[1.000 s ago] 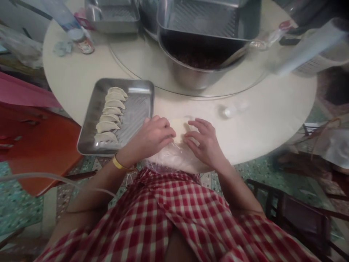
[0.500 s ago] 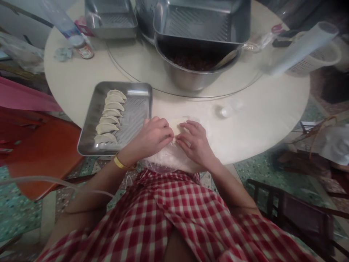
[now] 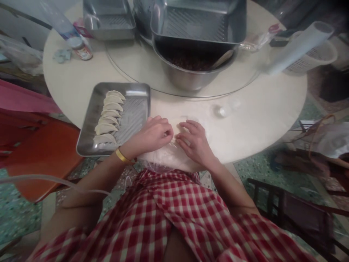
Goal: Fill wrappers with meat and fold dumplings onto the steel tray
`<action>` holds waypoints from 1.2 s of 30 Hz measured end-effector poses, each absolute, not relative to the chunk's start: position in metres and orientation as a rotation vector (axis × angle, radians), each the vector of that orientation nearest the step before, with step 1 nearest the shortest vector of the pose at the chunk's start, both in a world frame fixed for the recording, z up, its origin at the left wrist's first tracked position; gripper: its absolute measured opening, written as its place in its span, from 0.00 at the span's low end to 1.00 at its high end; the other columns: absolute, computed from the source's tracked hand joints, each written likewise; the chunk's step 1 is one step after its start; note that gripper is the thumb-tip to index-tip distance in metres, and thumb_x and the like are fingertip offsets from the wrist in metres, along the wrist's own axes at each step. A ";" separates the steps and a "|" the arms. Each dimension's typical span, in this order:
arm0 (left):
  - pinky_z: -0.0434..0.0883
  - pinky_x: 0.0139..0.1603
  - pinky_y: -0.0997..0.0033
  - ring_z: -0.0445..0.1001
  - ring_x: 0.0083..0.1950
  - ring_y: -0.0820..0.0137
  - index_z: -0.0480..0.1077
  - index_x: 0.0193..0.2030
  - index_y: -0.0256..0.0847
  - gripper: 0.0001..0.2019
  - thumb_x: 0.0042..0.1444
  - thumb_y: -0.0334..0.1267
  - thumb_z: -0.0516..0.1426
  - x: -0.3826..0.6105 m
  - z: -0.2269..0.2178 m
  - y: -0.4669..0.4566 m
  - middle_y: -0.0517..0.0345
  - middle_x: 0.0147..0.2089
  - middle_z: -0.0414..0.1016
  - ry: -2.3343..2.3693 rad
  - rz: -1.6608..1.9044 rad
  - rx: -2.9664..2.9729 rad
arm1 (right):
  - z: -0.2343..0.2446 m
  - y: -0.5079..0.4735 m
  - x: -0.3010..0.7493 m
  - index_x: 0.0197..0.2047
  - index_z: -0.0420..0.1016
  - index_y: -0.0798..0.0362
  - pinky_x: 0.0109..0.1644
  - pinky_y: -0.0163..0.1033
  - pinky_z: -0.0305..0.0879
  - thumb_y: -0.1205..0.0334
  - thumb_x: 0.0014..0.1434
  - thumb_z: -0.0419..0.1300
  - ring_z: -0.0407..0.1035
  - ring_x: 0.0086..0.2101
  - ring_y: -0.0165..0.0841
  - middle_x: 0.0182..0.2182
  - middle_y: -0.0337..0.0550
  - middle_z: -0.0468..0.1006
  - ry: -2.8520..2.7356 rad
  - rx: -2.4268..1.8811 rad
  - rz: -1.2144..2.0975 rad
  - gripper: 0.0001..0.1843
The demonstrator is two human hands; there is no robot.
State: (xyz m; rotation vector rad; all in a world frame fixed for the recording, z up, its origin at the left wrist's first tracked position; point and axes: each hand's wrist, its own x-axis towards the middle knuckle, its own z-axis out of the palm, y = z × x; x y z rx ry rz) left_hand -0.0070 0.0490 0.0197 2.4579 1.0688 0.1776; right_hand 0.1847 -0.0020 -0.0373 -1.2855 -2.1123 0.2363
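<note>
Pale round dough, apparently dumpling wrappers [image 3: 177,124], lies between my hands at the table's near edge, partly covered by them. My left hand [image 3: 156,134] is closed, thumb and forefinger curled together at the left side of the dough; what they pinch is too blurred to make out. My right hand [image 3: 195,141] rests over the right side with its fingers stretched and apart, their tips touching the dough. Below both hands spreads a clear plastic bag [image 3: 160,162]. To the left, a metal tray [image 3: 136,120] holds a column of folded dumplings [image 3: 110,119].
A metal pot [image 3: 191,78] of dark filling with a spoon stands on the glass turntable, a deep metal pan [image 3: 196,22] over its back. Right of my hands is a small white round item [image 3: 220,111]. A jar [image 3: 83,51] stands back left, a white basket [image 3: 316,58] back right.
My left hand has drawn back slightly left and turned, its fingers curling more. A small gap now separates it from my right hand, which has barely moved.
</note>
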 end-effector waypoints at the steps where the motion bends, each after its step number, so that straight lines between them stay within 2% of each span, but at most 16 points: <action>1: 0.63 0.48 0.57 0.68 0.41 0.64 0.73 0.32 0.39 0.10 0.59 0.35 0.52 -0.006 0.020 0.051 0.54 0.36 0.75 1.079 0.175 2.443 | -0.038 -0.002 0.185 0.37 0.81 0.49 0.63 0.54 0.62 0.59 0.64 0.57 0.64 0.58 0.44 0.52 0.47 0.78 -2.103 -1.281 0.240 0.10; 9: 0.64 0.51 0.56 0.69 0.44 0.62 0.73 0.35 0.39 0.11 0.60 0.38 0.51 -0.003 0.019 0.055 0.53 0.37 0.75 1.119 0.246 2.420 | -0.038 0.003 0.179 0.37 0.80 0.50 0.63 0.55 0.61 0.55 0.63 0.58 0.64 0.57 0.45 0.51 0.47 0.78 -2.059 -1.289 0.224 0.11; 13: 0.64 0.52 0.55 0.69 0.46 0.61 0.74 0.39 0.40 0.12 0.62 0.40 0.51 -0.006 0.018 0.053 0.53 0.40 0.75 1.171 0.326 2.387 | -0.037 0.011 0.175 0.36 0.79 0.50 0.61 0.56 0.63 0.60 0.63 0.58 0.65 0.56 0.45 0.51 0.47 0.78 -2.010 -1.301 0.228 0.09; 16: 0.65 0.53 0.56 0.69 0.48 0.61 0.74 0.44 0.39 0.14 0.62 0.45 0.52 -0.009 0.014 0.055 0.52 0.43 0.75 1.173 0.381 2.382 | -0.031 0.022 0.177 0.35 0.78 0.49 0.57 0.53 0.67 0.60 0.62 0.58 0.68 0.52 0.42 0.47 0.47 0.80 -1.916 -1.292 0.345 0.07; 22: 0.65 0.48 0.58 0.69 0.44 0.61 0.74 0.38 0.38 0.13 0.63 0.43 0.52 -0.012 0.014 0.064 0.51 0.38 0.74 1.242 0.406 2.490 | -0.021 0.050 0.184 0.34 0.78 0.49 0.57 0.50 0.67 0.58 0.59 0.63 0.70 0.49 0.40 0.45 0.45 0.81 -1.872 -1.289 0.511 0.05; 25: 0.65 0.48 0.58 0.70 0.45 0.60 0.75 0.39 0.39 0.13 0.63 0.42 0.52 -0.009 0.017 0.069 0.51 0.39 0.75 1.272 0.442 2.462 | -0.021 0.063 0.185 0.35 0.79 0.49 0.55 0.50 0.67 0.54 0.56 0.66 0.71 0.50 0.40 0.46 0.45 0.81 -1.892 -1.279 0.602 0.09; 27: 0.65 0.48 0.58 0.71 0.44 0.61 0.75 0.38 0.39 0.13 0.63 0.42 0.51 -0.007 0.019 0.073 0.52 0.38 0.77 1.282 0.465 2.413 | -0.019 0.070 0.185 0.33 0.78 0.49 0.53 0.48 0.68 0.52 0.57 0.65 0.72 0.47 0.39 0.43 0.44 0.81 -1.885 -1.262 0.636 0.10; 30: 0.66 0.48 0.60 0.72 0.42 0.63 0.75 0.38 0.40 0.13 0.63 0.42 0.51 -0.008 0.022 0.075 0.54 0.37 0.78 1.313 0.578 2.317 | -0.010 0.076 0.185 0.30 0.77 0.49 0.48 0.43 0.67 0.53 0.58 0.64 0.72 0.40 0.36 0.33 0.39 0.81 -1.861 -1.263 0.624 0.10; 33: 0.69 0.50 0.61 0.72 0.46 0.64 0.74 0.47 0.42 0.12 0.61 0.42 0.54 -0.010 0.026 0.068 0.54 0.43 0.76 1.386 0.824 2.163 | 0.007 0.084 0.184 0.28 0.75 0.50 0.42 0.40 0.64 0.58 0.56 0.64 0.68 0.34 0.34 0.26 0.36 0.77 -1.868 -1.302 0.605 0.08; 36: 0.70 0.55 0.62 0.70 0.55 0.65 0.63 0.59 0.45 0.18 0.66 0.47 0.48 -0.006 0.027 0.050 0.50 0.57 0.71 1.322 1.161 1.737 | 0.029 0.094 0.182 0.28 0.74 0.51 0.41 0.41 0.62 0.61 0.56 0.64 0.66 0.32 0.33 0.26 0.36 0.76 -1.925 -1.326 0.476 0.06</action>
